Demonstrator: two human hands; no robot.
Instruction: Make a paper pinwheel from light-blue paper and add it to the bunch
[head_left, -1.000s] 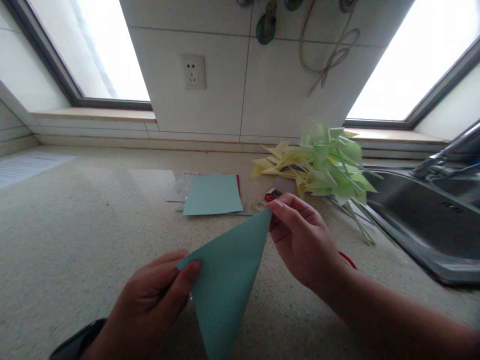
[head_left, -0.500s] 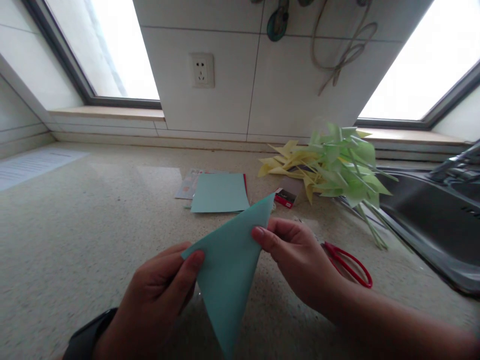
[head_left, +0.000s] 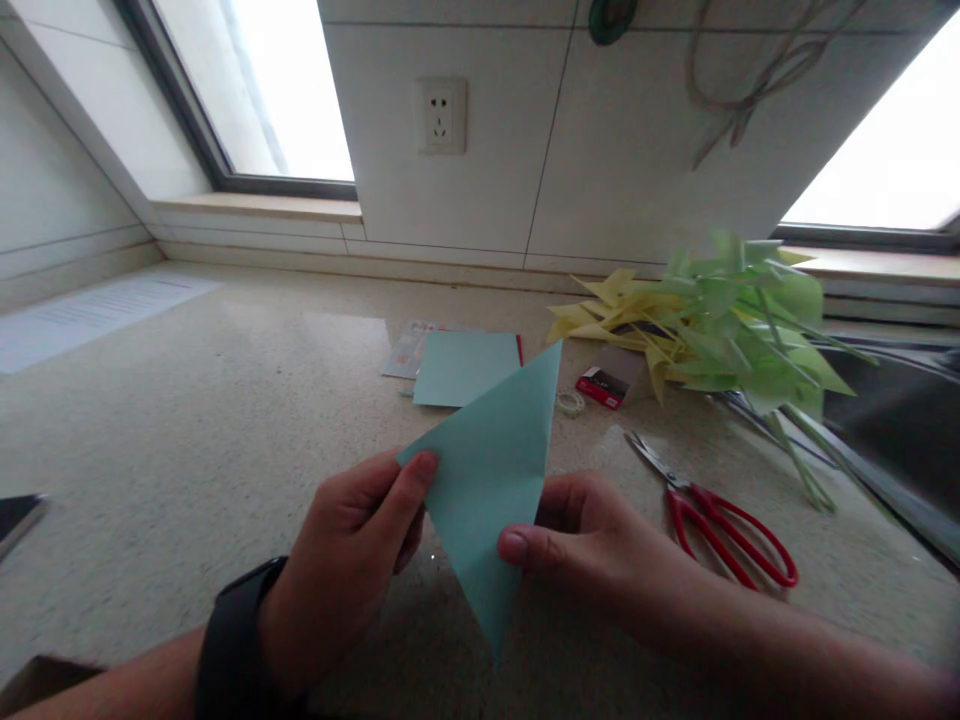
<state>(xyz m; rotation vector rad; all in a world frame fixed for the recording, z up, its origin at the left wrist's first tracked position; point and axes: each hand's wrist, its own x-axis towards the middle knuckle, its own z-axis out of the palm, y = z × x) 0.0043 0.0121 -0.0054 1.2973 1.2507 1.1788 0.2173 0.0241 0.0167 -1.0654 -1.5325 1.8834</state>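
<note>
A light blue sheet of paper, folded into a triangle, is held up above the counter. My left hand pinches its left corner, thumb on the near face. On the opposite side my right hand grips the folded edge, with its thumb across the front and its other fingers behind the paper. Beyond the triangle lies a flat stack of light blue paper squares. To the right of my right hand rest scissors with red handles, their blades slightly apart.
Yellow paper pinwheels and green ones are heaped beside the sink. A small red and black box and a whitish coil lie behind the paper. A printed sheet sits at far left, a dark flat object nearer.
My right hand has slid down the paper's right edge, away from the top corner. My left hand keeps its corner. The view has shifted left, and the scissors now show fully.
</note>
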